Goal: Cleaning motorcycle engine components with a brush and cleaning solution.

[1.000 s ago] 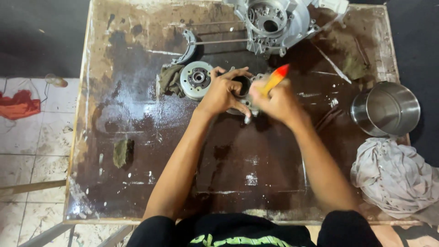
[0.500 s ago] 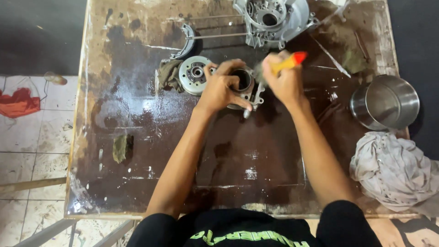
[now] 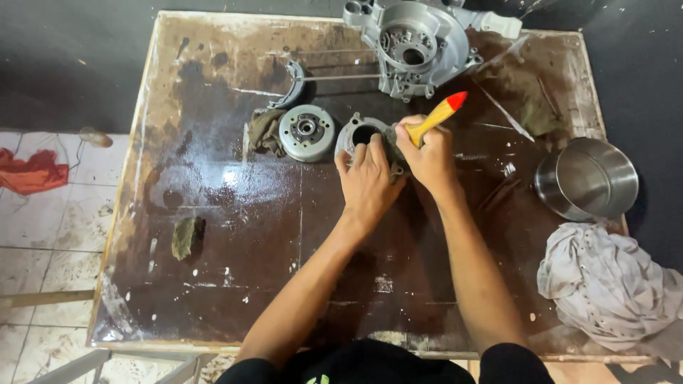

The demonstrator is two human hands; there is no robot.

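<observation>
Left hand (image 3: 368, 183) flat over the near rim of the metal part (image 3: 359, 135), fingers spread, pressing rather than clamped. Right hand (image 3: 427, 153) closed on the brush (image 3: 435, 116), red tip up and away, bristles hidden below the fist, against the part's right side. Probably cast metal: heavy, rigid, oily, so likely slippery on the wet table (image 3: 235, 235). Best gripped by the outer rim, not the bore. Just left of the grip, a round rotor (image 3: 306, 132); beyond, a crankcase (image 3: 413, 46); far right, a pot (image 3: 587, 178).
</observation>
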